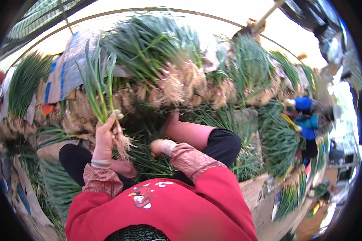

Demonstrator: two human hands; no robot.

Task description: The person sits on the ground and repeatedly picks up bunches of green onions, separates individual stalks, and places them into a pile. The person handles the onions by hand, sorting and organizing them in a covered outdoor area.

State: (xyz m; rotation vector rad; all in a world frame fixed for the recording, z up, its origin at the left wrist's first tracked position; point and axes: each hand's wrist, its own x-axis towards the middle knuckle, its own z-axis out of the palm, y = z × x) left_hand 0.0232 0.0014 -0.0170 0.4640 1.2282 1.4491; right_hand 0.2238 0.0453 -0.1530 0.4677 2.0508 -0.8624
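My left hand, in a pale glove, grips a small bunch of rooted green allium plants, green garlic or spring onions. Their leaves point up and the stringy roots hang below my fingers. To the right, between my knees, my right hand is curled low, apart from the bunch. Its fingertips are blurred, so I cannot tell whether it holds anything. Loose green leaves lie on the ground beneath it.
A large heap of the same plants stands ahead, its roots towards me. A woven sack sheet drapes over the row at left. More bundles continue rightward. A co-worker in blue sleeves is by a leaf pile at right.
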